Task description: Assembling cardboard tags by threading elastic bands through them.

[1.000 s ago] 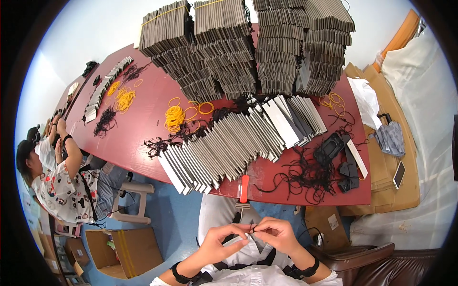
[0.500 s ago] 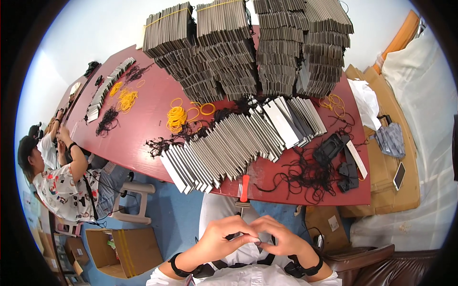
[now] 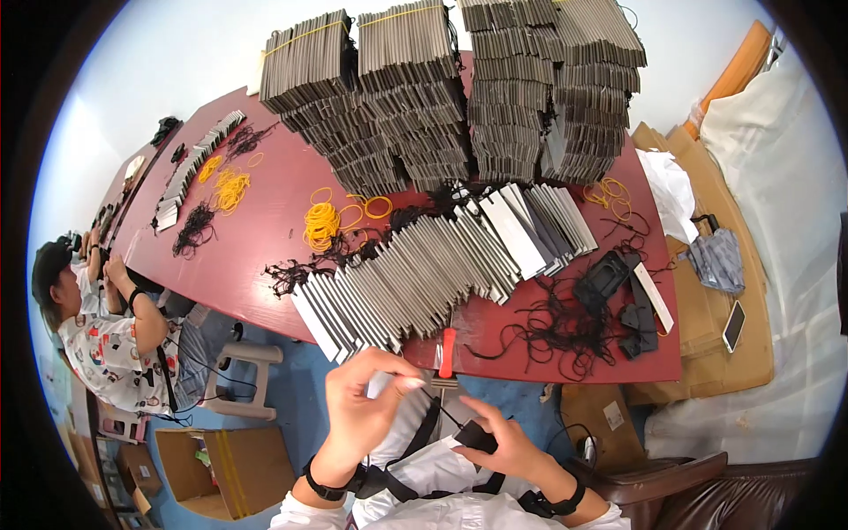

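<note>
Head view, left to right: a co-worker in a patterned white shirt [image 3: 119, 358] sits left of the long dark-red table [image 3: 247, 278]. Nearer, the person's left hand [image 3: 367, 402] is raised over the lap, thumb and forefinger pinching a thin black cord [image 3: 447, 412]. It slants down, looking fairly taut, to a small, flat black piece [image 3: 478, 437] above the lap, gripped between the right hand's [image 3: 511, 446] thumb and fingers. Farther off, the row of flat grey-and-white slabs [image 3: 424, 278] lies along the table's near edge; at right rests a loose tangle of black cords [image 3: 570, 331].

The step in hand looks like drawing the cord out; the next move probably calls for a steady right grip and an even pull. Half a second ago the hands met — now they are apart, with cord and piece plainly showing.
</note>
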A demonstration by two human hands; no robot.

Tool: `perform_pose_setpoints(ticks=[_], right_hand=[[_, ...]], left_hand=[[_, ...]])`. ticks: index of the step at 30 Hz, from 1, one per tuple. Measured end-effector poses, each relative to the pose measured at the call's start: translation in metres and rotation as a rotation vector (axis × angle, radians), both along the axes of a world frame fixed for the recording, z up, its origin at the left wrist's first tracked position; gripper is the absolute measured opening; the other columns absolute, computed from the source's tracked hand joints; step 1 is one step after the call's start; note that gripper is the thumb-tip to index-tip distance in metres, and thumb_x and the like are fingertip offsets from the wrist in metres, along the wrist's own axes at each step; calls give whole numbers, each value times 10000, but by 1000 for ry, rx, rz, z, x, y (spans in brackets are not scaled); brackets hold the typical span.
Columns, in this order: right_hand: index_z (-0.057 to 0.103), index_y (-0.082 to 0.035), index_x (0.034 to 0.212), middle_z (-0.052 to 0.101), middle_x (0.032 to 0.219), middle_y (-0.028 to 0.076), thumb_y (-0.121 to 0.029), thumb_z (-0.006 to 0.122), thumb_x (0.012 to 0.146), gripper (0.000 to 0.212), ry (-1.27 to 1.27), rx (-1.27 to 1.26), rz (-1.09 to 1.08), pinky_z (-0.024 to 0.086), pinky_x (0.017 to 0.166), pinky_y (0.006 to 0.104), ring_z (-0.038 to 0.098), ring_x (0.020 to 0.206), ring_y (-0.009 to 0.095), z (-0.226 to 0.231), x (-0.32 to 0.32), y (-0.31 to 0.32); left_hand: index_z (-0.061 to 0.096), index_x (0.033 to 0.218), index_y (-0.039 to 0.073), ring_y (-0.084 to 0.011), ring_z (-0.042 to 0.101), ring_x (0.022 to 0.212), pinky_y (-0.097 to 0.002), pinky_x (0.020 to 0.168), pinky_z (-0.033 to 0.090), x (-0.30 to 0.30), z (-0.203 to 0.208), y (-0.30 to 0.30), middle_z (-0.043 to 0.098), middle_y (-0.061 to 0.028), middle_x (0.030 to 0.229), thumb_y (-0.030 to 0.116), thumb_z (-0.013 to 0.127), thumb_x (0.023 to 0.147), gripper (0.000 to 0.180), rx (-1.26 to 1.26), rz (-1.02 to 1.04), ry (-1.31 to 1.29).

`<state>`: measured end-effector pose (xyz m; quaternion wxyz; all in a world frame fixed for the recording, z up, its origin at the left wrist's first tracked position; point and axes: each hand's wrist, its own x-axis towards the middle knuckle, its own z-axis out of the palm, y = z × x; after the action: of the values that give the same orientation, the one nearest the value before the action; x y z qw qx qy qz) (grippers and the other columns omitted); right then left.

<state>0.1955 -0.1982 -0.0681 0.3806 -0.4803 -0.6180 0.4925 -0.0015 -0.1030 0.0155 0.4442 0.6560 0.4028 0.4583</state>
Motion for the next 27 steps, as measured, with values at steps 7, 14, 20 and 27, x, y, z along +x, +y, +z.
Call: perform_pose_setpoints(ticks=[7,14,20,27], right_hand=[[493,-22,1235,644,948,190,-149,711,784,517,-333,204,-38,539,672,354,667,803,329,28,26,2],[464,-17,1241,654,940,173,-166,681,794,518,-432,177,-105,528,582,385,663,748,329,61,38,11],[471,11,1141,658,939,187,-147,678,787,440,-438,326,-202,526,582,386,671,756,329,72,47,43],[534,1,961,617,783,148,-99,646,790,228,-847,617,-156,505,520,354,633,623,276,100,57,78]], left_hand=[[632,806,-4,-119,586,704,-244,684,464,-14,-26,23,643,-52,762,-29,709,772,87,67,216,-13],[623,812,-9,-95,573,665,-236,631,466,-15,-30,32,639,-46,760,-9,698,797,76,74,290,52],[610,883,4,-78,570,681,-212,612,450,-13,-23,41,627,-16,790,16,671,846,72,-96,219,-161],[597,972,38,-87,623,795,-192,736,524,-11,-17,58,630,-21,889,5,627,878,104,-521,-19,-882]])
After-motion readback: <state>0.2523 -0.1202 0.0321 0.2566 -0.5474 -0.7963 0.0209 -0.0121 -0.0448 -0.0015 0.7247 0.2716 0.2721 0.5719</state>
